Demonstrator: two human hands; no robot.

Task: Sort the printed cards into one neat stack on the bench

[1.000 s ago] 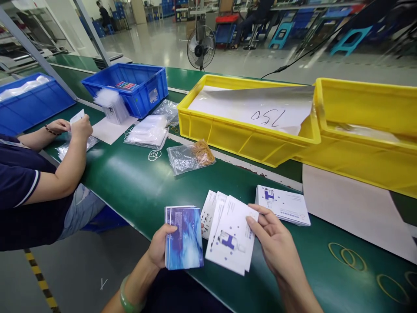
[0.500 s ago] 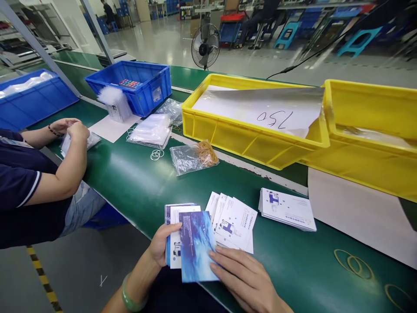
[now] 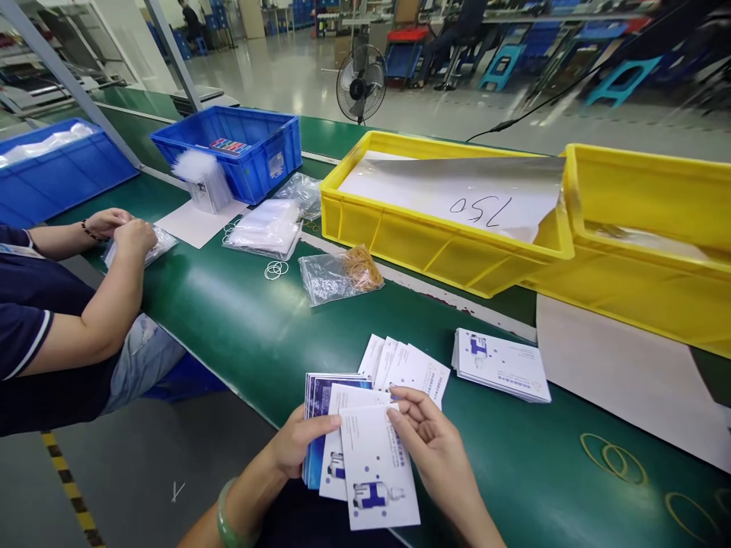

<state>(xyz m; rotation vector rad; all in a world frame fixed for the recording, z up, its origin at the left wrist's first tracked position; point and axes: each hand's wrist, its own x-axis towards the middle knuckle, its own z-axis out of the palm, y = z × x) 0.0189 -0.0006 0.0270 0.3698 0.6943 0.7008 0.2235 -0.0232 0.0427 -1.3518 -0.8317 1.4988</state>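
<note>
My left hand [image 3: 291, 447] is closed around a fanned stack of leaflets [image 3: 317, 399], blue ones behind and white ones in front, its thumb pressing on the front. Foremost is a white leaflet [image 3: 374, 464] printed with a purple-and-white bottle-like device. At its upper right corner, my right hand [image 3: 437, 445] pinches the leaflet between thumb and fingers. Just beyond, more white leaflets [image 3: 419, 371] lie spread on the green table [image 3: 245, 320], partly hidden by my right hand. A neat pile of similar leaflets [image 3: 505, 365] sits to the right.
Yellow bins [image 3: 439, 255] stand along the back, a blue bin [image 3: 228, 152] farther left. A bag of rubber bands [image 3: 343, 275], clear bags [image 3: 266, 228] and loose rubber bands [image 3: 614, 458] lie on the table. At left, a co-worker's hands [image 3: 122, 228] handle a plastic bag.
The blue leaflet in front now has a white leaflet showing over it. My right hand has turned from lying flat on the blue one to pinching the white one's upper corner.
</note>
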